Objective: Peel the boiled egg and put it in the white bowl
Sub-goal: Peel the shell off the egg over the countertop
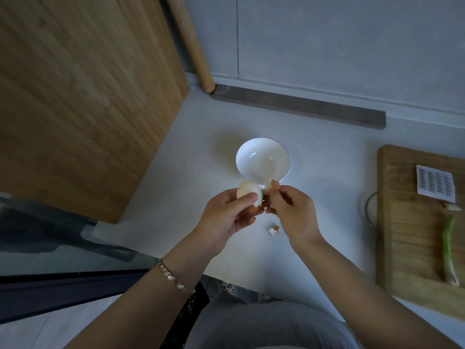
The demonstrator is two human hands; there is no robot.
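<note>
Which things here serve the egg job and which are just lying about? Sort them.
In use: boiled egg in left hand; shell piece in right hand; white bowl; shell scrap on counter.

Idle: cutting board, green onion, rolling pin, bamboo board.

No legible text, brand, number or sign can be made out. Rows of dark marks are printed on a white card (435,184) lying on the cutting board (407,222), but they are too small to be read.
</note>
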